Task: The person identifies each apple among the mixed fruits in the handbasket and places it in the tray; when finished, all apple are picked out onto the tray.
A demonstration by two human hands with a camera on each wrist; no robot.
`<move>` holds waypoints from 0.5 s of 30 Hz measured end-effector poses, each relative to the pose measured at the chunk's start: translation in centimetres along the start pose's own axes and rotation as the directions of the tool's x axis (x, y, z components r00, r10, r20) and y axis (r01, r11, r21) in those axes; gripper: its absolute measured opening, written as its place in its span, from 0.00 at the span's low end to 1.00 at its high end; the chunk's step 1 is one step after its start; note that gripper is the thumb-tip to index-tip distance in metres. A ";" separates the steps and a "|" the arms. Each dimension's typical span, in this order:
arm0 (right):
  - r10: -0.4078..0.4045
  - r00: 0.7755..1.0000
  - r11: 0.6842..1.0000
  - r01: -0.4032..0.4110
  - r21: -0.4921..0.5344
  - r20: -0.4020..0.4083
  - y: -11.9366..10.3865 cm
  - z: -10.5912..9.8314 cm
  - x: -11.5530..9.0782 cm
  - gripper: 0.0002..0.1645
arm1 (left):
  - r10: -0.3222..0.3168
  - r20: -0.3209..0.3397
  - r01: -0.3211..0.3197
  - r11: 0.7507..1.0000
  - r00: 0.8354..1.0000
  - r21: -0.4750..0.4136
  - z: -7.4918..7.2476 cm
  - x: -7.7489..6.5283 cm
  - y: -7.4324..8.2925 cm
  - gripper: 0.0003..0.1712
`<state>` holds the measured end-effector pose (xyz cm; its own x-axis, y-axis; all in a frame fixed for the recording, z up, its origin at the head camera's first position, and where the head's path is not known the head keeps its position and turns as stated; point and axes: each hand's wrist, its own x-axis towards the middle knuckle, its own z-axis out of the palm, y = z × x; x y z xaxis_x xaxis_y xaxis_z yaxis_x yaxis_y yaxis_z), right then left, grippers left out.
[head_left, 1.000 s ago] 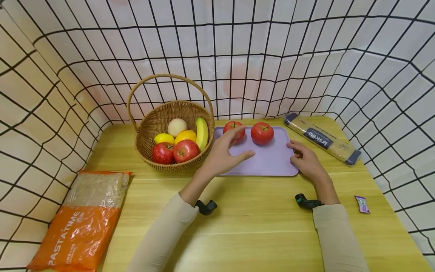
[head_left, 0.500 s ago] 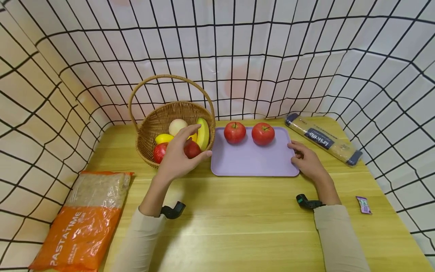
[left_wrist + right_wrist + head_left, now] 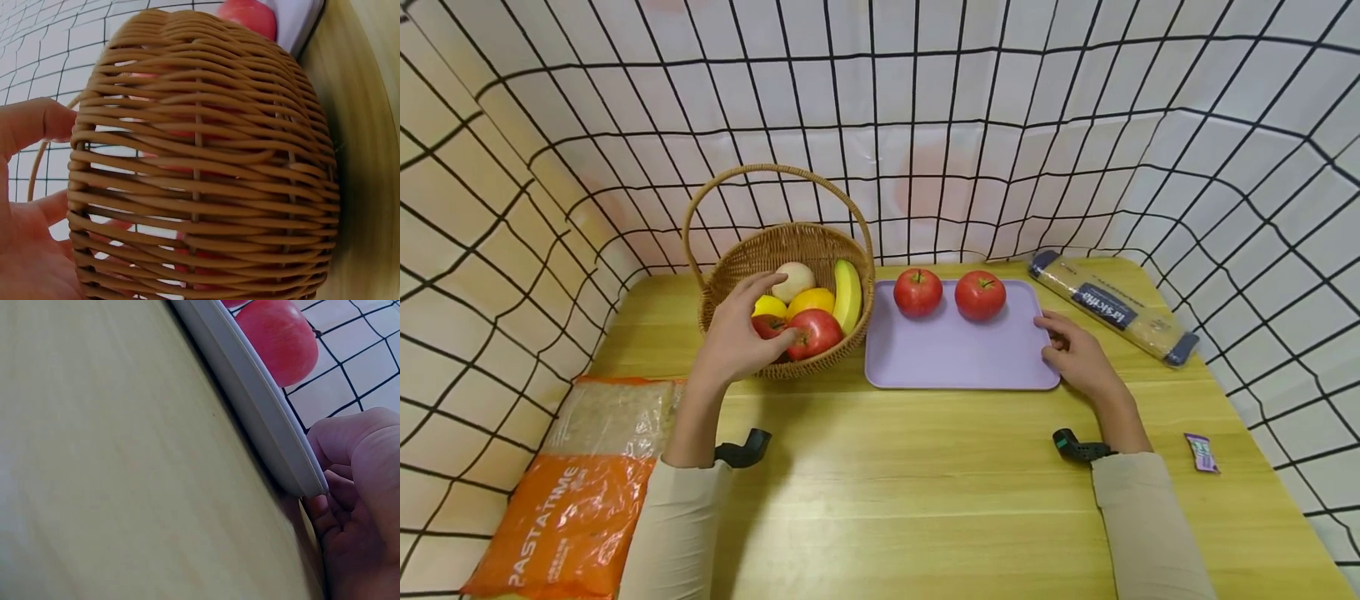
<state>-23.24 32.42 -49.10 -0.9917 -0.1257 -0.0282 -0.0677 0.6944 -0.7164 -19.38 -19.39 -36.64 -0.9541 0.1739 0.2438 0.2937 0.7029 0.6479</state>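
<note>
Red fruit [image 3: 817, 333] lies at the near side of the wicker basket [image 3: 805, 367], just right of my left grip [image 3: 733, 333], which is spread wide, a stance that seems suited to something round. It partly covers a darker red apple [image 3: 766, 326] and a yellow fruit [image 3: 769, 307]; I cannot tell whether I touch any of them. Sloping wicker presumably stops them rolling, along with the banana [image 3: 847, 297] at right. Farther right, my right grip [image 3: 1075, 348] pinches the rim of the lilac tray [image 3: 962, 358], apparently to steady it; the part tucked beneath is hard to make out. Weave blocks most of the left wrist view. My left sleeve [image 3: 673, 517], cut off at the near edge, overlaps the orange bag [image 3: 583, 508].
</note>
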 end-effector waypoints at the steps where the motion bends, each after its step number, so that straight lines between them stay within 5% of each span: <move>1: 0.001 1.000 1.000 -0.001 0.001 0.003 0.0 0.0 0.0 0.33 | -0.014 0.009 0.014 1.000 1.000 0.010 -0.1 0.0 -0.1 0.43; 9: -0.010 1.000 1.000 0.009 0.008 0.005 -0.1 0.1 0.0 0.33 | -0.101 0.095 0.090 0.990 0.990 0.111 -0.8 0.1 -0.6 0.44; 15: -0.036 0.999 0.999 0.036 -0.002 -0.010 0.2 0.1 0.1 0.33 | -0.154 0.198 0.111 0.971 0.968 0.213 -1.7 1.0 -0.9 0.43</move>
<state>-23.36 32.53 -49.32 -0.9896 -0.1439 0.0047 -0.1039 0.6910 -0.7153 -20.46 -21.07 -35.76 -0.9804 0.1967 -0.0066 0.1669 0.8486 0.5020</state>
